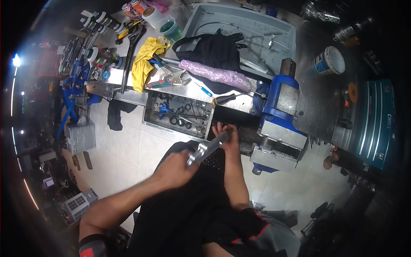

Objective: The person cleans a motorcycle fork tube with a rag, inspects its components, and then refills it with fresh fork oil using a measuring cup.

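Note:
A long, shiny silver metal part (206,148) is held at a slant in front of my body, over my dark apron. My left hand (174,169) is closed round its lower end, knuckles up. At the upper end, my right hand (229,136) has its fingers curled about the part, some of them raised; that tip is partly hidden. Just beyond my hands is an open drawer (150,124) with black rings, a spring and small metal pieces in it. A blue bench vise (278,97) with silver jaws stands to the right of my right hand.
On the bench lie a bubble-wrapped rod (216,74), a screwdriver (224,99), locking pliers (168,81), a yellow cloth (146,60) and a black cloth (209,53). A grey tray (293,40) sits behind, a white tub (329,62) to the right, and a teal tool chest (376,124) farther right.

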Demonstrator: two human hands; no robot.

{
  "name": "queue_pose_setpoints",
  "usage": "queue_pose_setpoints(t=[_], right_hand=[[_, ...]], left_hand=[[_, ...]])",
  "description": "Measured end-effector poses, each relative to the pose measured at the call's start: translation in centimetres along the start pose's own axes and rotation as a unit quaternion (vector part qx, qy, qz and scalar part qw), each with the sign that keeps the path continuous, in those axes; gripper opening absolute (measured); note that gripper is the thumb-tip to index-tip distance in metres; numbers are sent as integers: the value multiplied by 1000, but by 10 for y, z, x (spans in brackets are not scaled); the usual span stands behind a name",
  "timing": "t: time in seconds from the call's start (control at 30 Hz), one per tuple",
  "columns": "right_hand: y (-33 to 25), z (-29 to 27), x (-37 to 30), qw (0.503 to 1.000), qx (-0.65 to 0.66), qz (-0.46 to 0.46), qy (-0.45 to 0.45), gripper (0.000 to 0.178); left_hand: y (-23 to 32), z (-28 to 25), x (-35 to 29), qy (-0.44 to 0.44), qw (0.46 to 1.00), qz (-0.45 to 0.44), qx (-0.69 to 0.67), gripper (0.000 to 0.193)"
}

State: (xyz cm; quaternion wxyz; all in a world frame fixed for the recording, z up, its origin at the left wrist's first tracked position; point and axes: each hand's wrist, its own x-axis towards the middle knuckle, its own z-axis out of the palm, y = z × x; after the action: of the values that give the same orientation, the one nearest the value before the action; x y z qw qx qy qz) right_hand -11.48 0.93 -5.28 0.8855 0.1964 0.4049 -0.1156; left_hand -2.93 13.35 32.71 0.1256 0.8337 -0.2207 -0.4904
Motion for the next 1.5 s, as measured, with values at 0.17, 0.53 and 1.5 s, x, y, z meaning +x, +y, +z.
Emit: queue_pose_setpoints(t=[0.17, 0.53, 1.5], right_hand=[[-13, -6, 4, 997, 34, -41, -58, 27], [-2, -17, -2, 997, -7, -19, -70, 29], [-18, -13, 1, 996, 1, -7, -84, 13]], left_hand=[[-3, 14, 21, 23, 999, -12, -19, 44], [17, 19, -5, 12, 999, -37, 17, 44], [21, 24, -5, 0, 1000, -11, 11, 40]])
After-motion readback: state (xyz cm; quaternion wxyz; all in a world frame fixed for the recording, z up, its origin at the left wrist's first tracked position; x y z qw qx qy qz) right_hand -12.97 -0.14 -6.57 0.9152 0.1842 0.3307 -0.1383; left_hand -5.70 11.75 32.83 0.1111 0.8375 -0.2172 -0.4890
